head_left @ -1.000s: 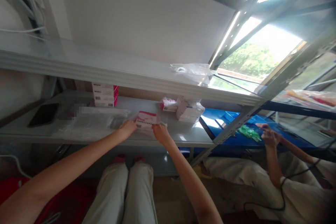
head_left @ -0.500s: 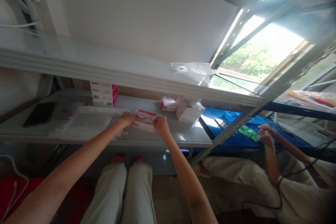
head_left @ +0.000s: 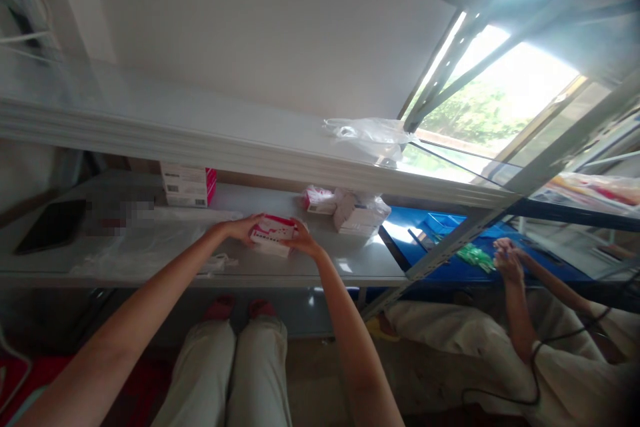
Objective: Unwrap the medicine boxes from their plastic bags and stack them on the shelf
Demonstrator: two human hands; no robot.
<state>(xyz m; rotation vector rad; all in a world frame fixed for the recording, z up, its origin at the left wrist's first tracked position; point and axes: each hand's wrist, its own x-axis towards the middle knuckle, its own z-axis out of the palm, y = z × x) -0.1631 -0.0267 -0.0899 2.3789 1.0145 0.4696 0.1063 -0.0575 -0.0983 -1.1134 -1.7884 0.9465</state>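
Observation:
A small pink and white box (head_left: 273, 232) is held between my two hands over the grey lower shelf (head_left: 320, 263). My left hand (head_left: 243, 229) grips its left end, and my right hand (head_left: 303, 239) closes round the right end with fingers across its front. Clear plastic bags (head_left: 150, 243) lie flat on the shelf to the left of my left hand. Behind them stands a stack of white and pink boxes (head_left: 186, 185). Further right, a plastic-wrapped pink box (head_left: 320, 199) sits beside wrapped white boxes (head_left: 359, 213).
A dark flat tablet-like object (head_left: 50, 225) lies at the shelf's left end. The upper shelf (head_left: 250, 147) overhangs the boxes and carries a crumpled plastic bag (head_left: 367, 130). Right of the metal post (head_left: 450, 240), a co-worker's hands (head_left: 507, 259) are near green items (head_left: 475, 257) on a blue surface.
My fingers have shifted from the box's ends to a fuller grip round it, and the box is tilted slightly differently. The view has swung a little, moving the left-hand items leftward.

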